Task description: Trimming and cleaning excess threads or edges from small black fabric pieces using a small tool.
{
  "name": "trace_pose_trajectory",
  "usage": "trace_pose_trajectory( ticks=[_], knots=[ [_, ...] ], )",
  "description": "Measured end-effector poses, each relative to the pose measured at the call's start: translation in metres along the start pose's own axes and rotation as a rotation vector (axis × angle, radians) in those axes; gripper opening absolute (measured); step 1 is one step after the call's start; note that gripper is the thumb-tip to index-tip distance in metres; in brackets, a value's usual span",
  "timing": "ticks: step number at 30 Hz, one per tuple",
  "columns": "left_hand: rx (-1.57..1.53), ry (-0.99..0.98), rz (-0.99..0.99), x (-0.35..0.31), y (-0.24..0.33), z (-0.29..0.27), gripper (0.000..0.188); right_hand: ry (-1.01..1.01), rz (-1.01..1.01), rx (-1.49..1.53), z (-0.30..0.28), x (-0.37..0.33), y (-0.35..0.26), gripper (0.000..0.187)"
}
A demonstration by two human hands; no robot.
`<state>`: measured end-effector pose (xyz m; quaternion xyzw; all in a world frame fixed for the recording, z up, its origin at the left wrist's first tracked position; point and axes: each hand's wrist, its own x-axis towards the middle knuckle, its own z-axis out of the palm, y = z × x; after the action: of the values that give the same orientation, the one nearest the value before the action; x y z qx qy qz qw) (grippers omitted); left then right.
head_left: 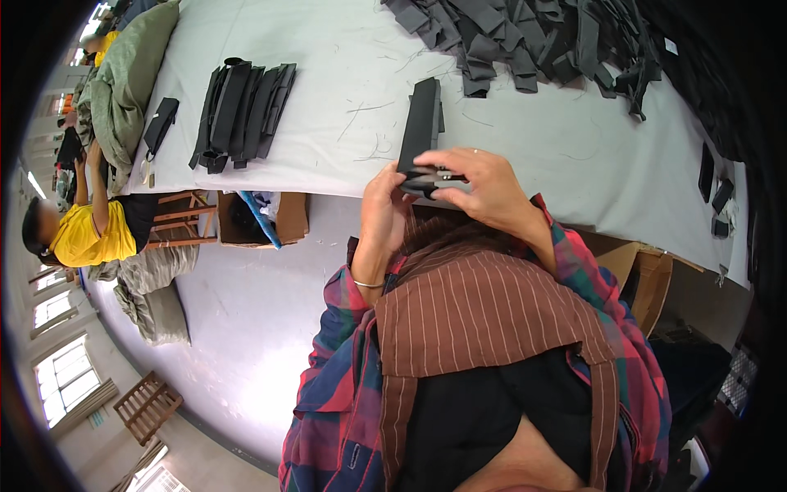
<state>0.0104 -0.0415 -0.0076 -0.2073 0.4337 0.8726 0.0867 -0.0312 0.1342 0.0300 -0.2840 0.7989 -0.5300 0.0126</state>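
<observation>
A long black fabric strip (pixel 421 123), folded in layers, lies over the near edge of the table and points away from me. My left hand (pixel 385 201) is closed on its near end, thumb and fingertips pinching the left side. My right hand (pixel 485 184) is closed around small metal thread snips (pixel 445 175), held at the same end of the strip. Fingers partly hide the blades, and I cannot tell whether they touch the cloth.
A row of stacked black strips (pixel 243 115) lies left on the white-covered table (pixel 344 49); a heap of dark pieces (pixel 525 37) lies far right. Loose threads are scattered between. Below the edge stands a cardboard box (pixel 293 220). A person in yellow (pixel 97 234) works at the left.
</observation>
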Motion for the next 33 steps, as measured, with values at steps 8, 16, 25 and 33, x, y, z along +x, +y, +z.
trace_pose_trajectory(
  ticks=[8, 16, 25, 33],
  knots=[
    [-0.147, -0.128, -0.122, 0.007, 0.0, -0.013, 0.03, -0.303, 0.256, 0.435, -0.004, -0.003, 0.008, 0.047],
    [-0.031, -0.219, -0.105, 0.011, 0.009, 0.001, 0.029, -0.181, 0.152, 0.213, -0.007, -0.011, -0.001, 0.025],
    [-0.029, -0.283, -0.088, 0.002, 0.016, 0.008, 0.032, 0.092, 0.429, 0.653, 0.015, -0.003, 0.013, 0.013],
    [0.079, -0.131, 0.025, -0.003, 0.009, 0.019, 0.025, 0.0, 0.398, 0.066, -0.003, 0.003, -0.007, 0.026]
  ],
)
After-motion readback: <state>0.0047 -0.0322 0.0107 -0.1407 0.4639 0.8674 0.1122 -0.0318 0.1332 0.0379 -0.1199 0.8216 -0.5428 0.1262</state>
